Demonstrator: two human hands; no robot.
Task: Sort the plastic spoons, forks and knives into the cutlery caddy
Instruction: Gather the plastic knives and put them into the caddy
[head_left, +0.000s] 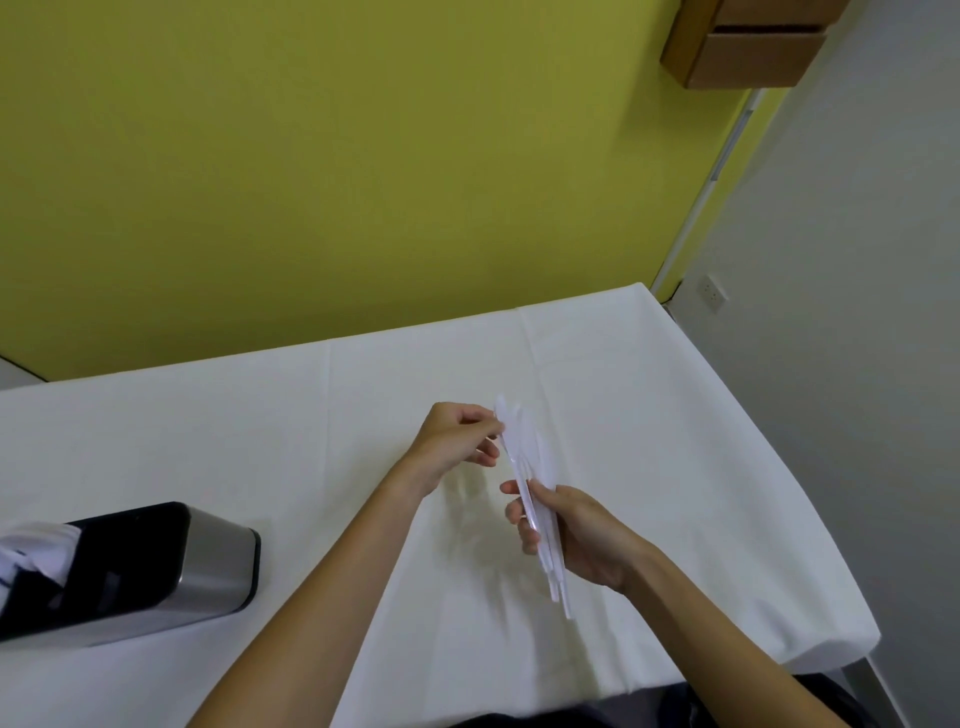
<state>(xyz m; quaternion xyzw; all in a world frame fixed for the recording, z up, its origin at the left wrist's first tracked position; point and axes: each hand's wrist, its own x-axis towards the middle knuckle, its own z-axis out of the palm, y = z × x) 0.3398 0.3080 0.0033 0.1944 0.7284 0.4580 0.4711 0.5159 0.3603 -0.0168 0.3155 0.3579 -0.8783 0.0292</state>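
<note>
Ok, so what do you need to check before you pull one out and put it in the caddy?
1. Right hand grips the bundle of white plastic cutlery by the handles: ok.
2. Left hand pinches the bundle's top end: ok.
3. Whether the pinched piece is a spoon, fork or knife: cannot tell, too blurred.
4. Cutlery caddy sits on the white tablecloth, left of both hands: ok.
5. Which caddy compartment takes it: cannot tell, the inside is dark and partly out of frame.
</note>
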